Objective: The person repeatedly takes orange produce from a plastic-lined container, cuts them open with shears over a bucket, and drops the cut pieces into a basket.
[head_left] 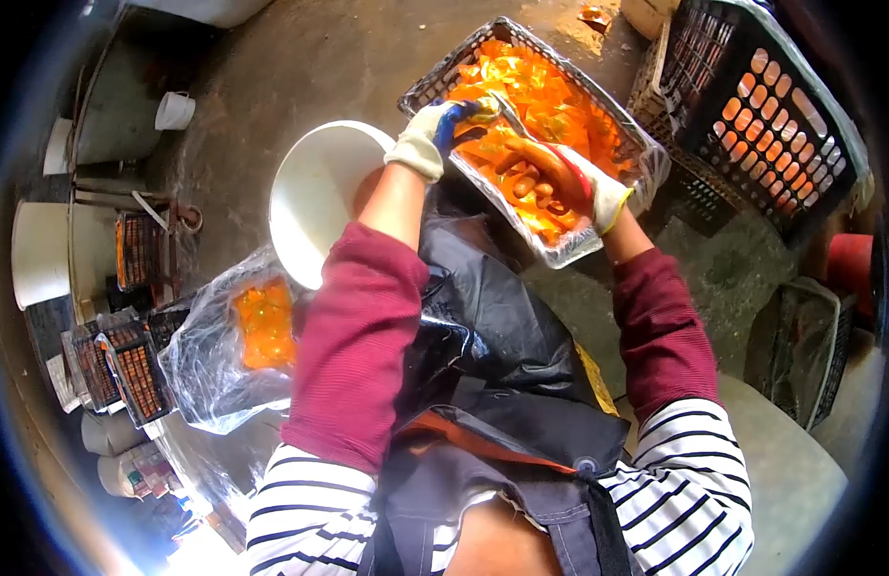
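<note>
My left hand (433,134), in a pale glove with blue on it, is closed over the near left side of a plastic-lined crate (598,252). An orange-yellow patch shows at its fingertips; I cannot tell whether that is a held piece or the stained glove. My right hand (564,182), in a red, white and yellow glove with orange-stained fingers, is curled around a thin grey blade-like tool (509,117). The blade's tip reaches toward my left fingers. Glossy orange pieces (521,77) fill the crate beneath both hands.
A white bucket (310,182) stands left of the crate. Clear plastic film (209,355) with orange pieces lies lower left. A large black crate (770,106) with orange contents is at right, above a smaller crate (799,350). A black apron (502,298) covers my lap.
</note>
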A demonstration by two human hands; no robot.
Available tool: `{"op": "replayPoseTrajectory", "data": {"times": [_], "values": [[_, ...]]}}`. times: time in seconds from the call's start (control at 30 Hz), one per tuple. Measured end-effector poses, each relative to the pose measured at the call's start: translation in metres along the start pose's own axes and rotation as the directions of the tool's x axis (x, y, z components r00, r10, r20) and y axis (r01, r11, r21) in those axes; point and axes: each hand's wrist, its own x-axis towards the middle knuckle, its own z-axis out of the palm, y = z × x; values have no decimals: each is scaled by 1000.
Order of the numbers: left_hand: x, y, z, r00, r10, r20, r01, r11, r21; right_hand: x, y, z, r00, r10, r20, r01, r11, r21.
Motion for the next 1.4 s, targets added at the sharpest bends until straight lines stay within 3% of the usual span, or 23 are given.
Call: {"op": "replayPoseTrajectory", "data": {"times": [0.07, 0.2, 0.27, 0.33, 0.43, 0.53, 0.6, 0.63, 0.67, 0.73, 0.77, 0.83, 0.87, 0.9, 0.93, 0.97, 1.0, 1.07, 1.13, 1.2, 1.3, 1.37, 1.4], "values": [[-1, -7, -3, 999, 26, 46, -21, 995, -93, 6, 10, -7, 998, 62, -2, -62, 996, 63], [24, -46, -39, 997, 57, -43, -60, 996, -69, -10, -3, 8, 1000, 3, 3, -4, 988, 155], [4, -6, -18, 958, -202, -201, 151, 958, -243, -4, 10, 5, 996, -85, 21, 74, 942, 327], [-2, 3, -26, 984, -81, -158, 72, 995, -64, 20, 61, -20, 961, -277, 16, 232, 835, 498], [-29, 8, -60, 992, 61, -107, -80, 981, -176, 21, 92, -18, 877, -480, 24, 386, 732, 561], [-84, 25, -91, 963, 148, -226, -158, 987, -27, -1, 66, 21, 926, -376, -23, 244, 552, 797], [-126, 18, -132, 922, 221, -317, -230, 973, 11, -15, 36, 55, 945, -309, -104, 287, 640, 713], [-152, 20, -147, 897, 256, -359, -222, 966, 135, -22, 17, 69, 956, -256, -139, 282, 692, 664], [-179, 20, -162, 864, 294, -408, -202, 946, 255, -18, 10, 74, 950, -293, -111, 289, 681, 673], [-240, -1, -209, 757, 154, -635, -242, 969, -53, -5, 0, 80, 945, -327, 8, 211, 627, 750], [-279, -12, -218, 675, 250, -694, -81, 960, 267, -30, -33, 114, 948, -310, -69, 250, 594, 764], [-360, -18, -214, 468, 150, -871, -144, 985, 92, 44, 2, 82, 866, -427, 260, 10, 535, 845], [-414, -40, -235, 555, 515, -653, 307, 602, 737, 81, 18, 65, 783, -465, 413, -119, 540, 833], [-456, -55, -245, 509, 548, -664, 569, 364, 737, 64, -14, 120, 820, -389, 420, -83, 645, 760], [-478, -42, -227, 368, 471, -801, 765, 336, 549, 49, -48, 175, 851, -311, 424, -63, 740, 670], [-513, -81, -266, 377, 535, -756, 756, 293, 585, 58, -41, 199, 862, -329, 385, -1, 760, 650], [-537, -101, -299, 240, 265, -934, 252, 912, 323, 70, -38, 215, 879, -302, 369, -5, 768, 640], [-551, -137, -316, 122, 155, -980, 457, 868, 194, 93, -33, 246, 912, -190, 363, -87, 775, 626], [-545, -147, -328, -79, -104, -991, 464, 876, -129, 118, -7, 264, 930, -119, 347, -79, 859, 505], [-520, -136, -320, -106, -6, -994, 464, 884, -55, 131, 18, 274, 924, -108, 367, -59, 908, 415], [-512, -102, -313, 66, 45, -997, 712, 698, 79, 142, 55, 262, 859, -217, 464, 89, 955, 282], [-514, -127, -346, 205, 94, -974, 778, 588, 220, 138, 42, 271, 907, -107, 408, 1, 968, 253], [-509, -125, -352, 319, -56, -946, 839, 481, 254, 139, 33, 273, 925, -63, 375, -33, 969, 244]]}}
